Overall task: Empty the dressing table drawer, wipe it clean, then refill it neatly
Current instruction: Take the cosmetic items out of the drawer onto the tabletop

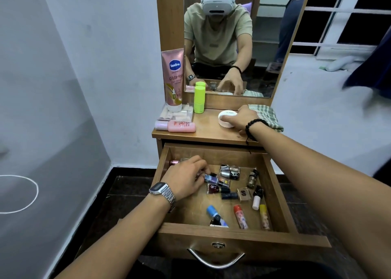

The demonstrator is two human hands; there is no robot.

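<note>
The wooden drawer is pulled open below the dressing table top. Several small nail polish bottles and lip balm tubes lie loose inside it. My left hand reaches into the drawer's left side, and its fingers pinch a small purple nail polish bottle. My right hand is up on the table top, fingers curled round the side of a white round jar. A green checked cloth lies just behind that hand.
A pink Vaseline tube, a lime green bottle, a pink bottle on its side and a clear pack of small tubes crowd the top's left side. A mirror stands behind. Walls flank the table.
</note>
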